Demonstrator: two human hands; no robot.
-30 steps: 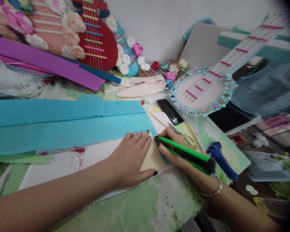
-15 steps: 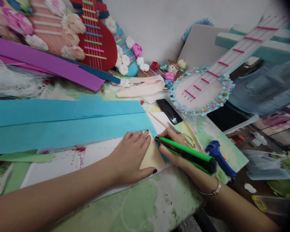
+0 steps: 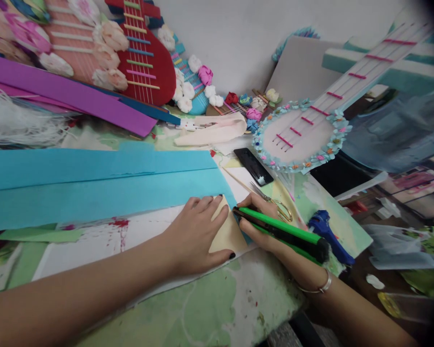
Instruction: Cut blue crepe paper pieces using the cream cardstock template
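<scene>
My left hand (image 3: 198, 233) lies flat with its fingers spread, pressing on a pale yellow card (image 3: 228, 234). My right hand (image 3: 258, 219) grips a green and black utility knife (image 3: 285, 230), its tip at the card's right edge. Beneath the card, a little blue paper shows along that edge; the blade itself is too small to make out. Long blue paper (image 3: 94, 193) stretches leftward from the card across the table. A white sheet (image 3: 144, 229), stained red, lies below both.
Gold-handled scissors (image 3: 280, 208), a black phone (image 3: 253, 166) and a blue glue gun (image 3: 329, 236) lie to the right. Decorated paper instruments, one red (image 3: 152, 67) and one flower-rimmed (image 3: 300, 137), stand behind. Purple strips (image 3: 68, 94) rest at the back left.
The knife and my right hand have shifted very slightly right and down. My left hand stays in place on the card.
</scene>
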